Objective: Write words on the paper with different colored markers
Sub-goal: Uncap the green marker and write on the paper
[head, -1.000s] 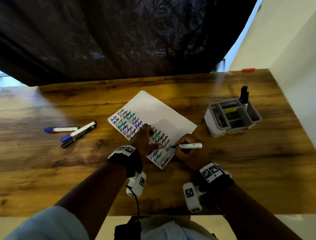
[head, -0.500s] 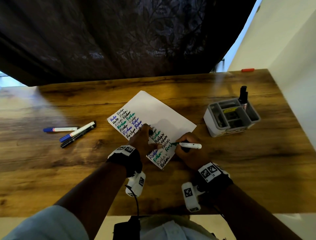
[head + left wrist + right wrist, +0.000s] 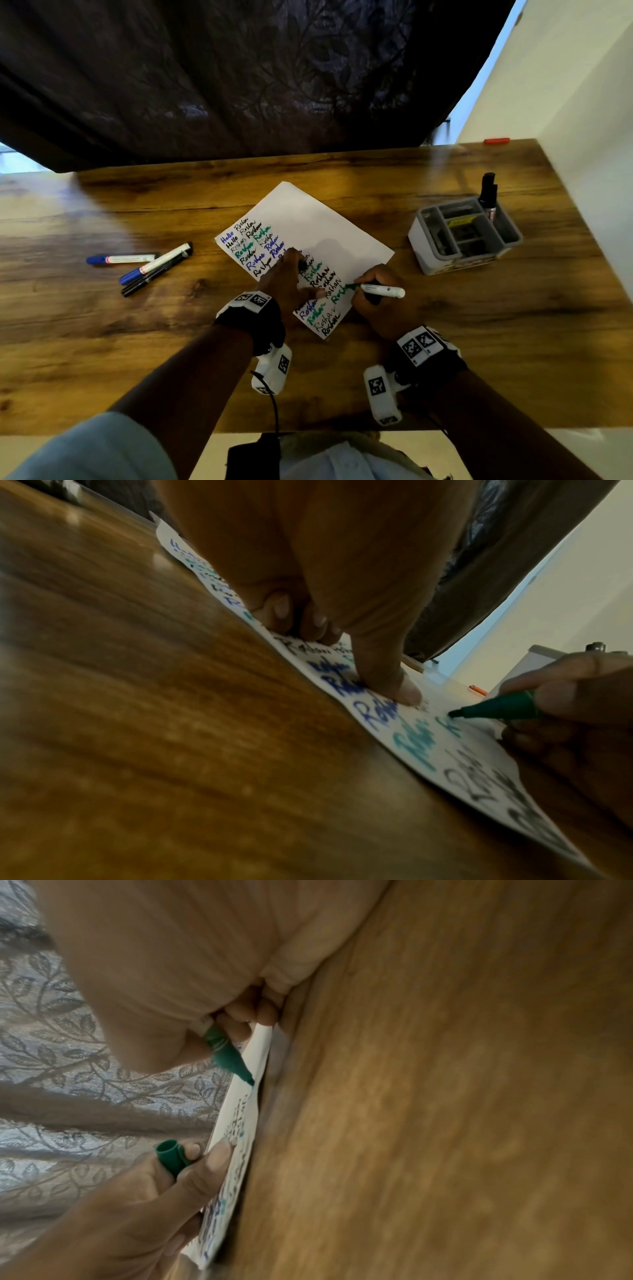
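Observation:
A white paper (image 3: 308,219) lies slanted on the wooden table (image 3: 479,325), with several lines of blue, black and green words on it. My right hand (image 3: 364,286) grips a white-barrelled green marker (image 3: 383,291), whose tip touches the sheet at a green word near its right edge. The green nose of the marker (image 3: 496,707) meets the paper (image 3: 424,693) just right of my left thumb. My left hand (image 3: 291,274) presses on the written part of the sheet. In the right wrist view it holds the green cap (image 3: 169,1156) between its fingers, beside the paper (image 3: 240,1110).
Left of the sheet lie two blue-capped markers (image 3: 120,259) (image 3: 156,263) and a black pen (image 3: 150,278). At the right stands a grey organizer (image 3: 428,246) with a black marker (image 3: 488,195) upright in it. Behind are a dark curtain (image 3: 239,85), a small red item (image 3: 496,140) and a white wall.
My right hand has edged the marker tip slightly up and right along the green word. My left hand stays where it was on the sheet.

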{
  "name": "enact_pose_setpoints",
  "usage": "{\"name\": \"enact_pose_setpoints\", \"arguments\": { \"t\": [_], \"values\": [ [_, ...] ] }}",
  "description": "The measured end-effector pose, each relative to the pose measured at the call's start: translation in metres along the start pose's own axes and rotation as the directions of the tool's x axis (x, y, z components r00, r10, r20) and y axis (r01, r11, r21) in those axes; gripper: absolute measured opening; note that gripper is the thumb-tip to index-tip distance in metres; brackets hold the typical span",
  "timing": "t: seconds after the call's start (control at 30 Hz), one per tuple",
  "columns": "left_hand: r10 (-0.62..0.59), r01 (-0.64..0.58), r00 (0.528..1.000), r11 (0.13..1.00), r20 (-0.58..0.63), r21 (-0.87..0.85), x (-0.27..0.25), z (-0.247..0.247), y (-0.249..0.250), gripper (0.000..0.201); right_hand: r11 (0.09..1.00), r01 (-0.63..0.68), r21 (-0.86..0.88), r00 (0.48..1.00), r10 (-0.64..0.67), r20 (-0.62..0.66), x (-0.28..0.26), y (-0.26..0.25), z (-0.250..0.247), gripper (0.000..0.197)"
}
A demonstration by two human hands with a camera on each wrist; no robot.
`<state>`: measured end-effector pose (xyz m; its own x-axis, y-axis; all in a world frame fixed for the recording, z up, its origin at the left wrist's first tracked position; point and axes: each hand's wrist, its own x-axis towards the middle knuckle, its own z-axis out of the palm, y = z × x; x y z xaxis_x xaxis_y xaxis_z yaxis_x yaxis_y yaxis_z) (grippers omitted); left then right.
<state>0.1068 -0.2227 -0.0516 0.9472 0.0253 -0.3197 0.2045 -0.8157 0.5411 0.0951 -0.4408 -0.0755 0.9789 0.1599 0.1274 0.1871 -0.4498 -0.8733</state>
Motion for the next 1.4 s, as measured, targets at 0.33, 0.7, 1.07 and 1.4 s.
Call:
{"name": "enact_pose_setpoints", "arguments": {
  "t": [0.33, 0.7, 1.07, 1.4],
  "values": [
    [-0.012, 0.012, 1.000, 1.000, 0.021, 0.007, -0.001, -0.003, 0.003, 0.069, 0.999, 0.033, -0.030, 0.999, -0.034, -0.031, -0.001, -0.008, -0.004, 0.015],
    [0.023, -0.023, 0.999, 1.000, 0.026, -0.007, -0.004, -0.005, 0.003, 0.073, 0.998, 0.013, 0.067, 0.997, -0.008, -0.077, 0.006, 0.013, -0.004, 0.011],
    [0.076, -0.076, 0.996, 0.997, 0.042, -0.005, -0.005, -0.019, 0.009, 0.023, 0.921, -0.276, 0.276, 0.960, 0.276, 0.038, 0.022, -0.024, -0.044, 0.011],
    [0.252, -0.251, 0.966, 0.967, 0.048, -0.029, -0.019, -0.047, 0.056, 0.013, 0.941, -0.088, 0.327, 0.992, 0.053, 0.116, 0.035, -0.084, -0.070, 0.012]
  ]
}}
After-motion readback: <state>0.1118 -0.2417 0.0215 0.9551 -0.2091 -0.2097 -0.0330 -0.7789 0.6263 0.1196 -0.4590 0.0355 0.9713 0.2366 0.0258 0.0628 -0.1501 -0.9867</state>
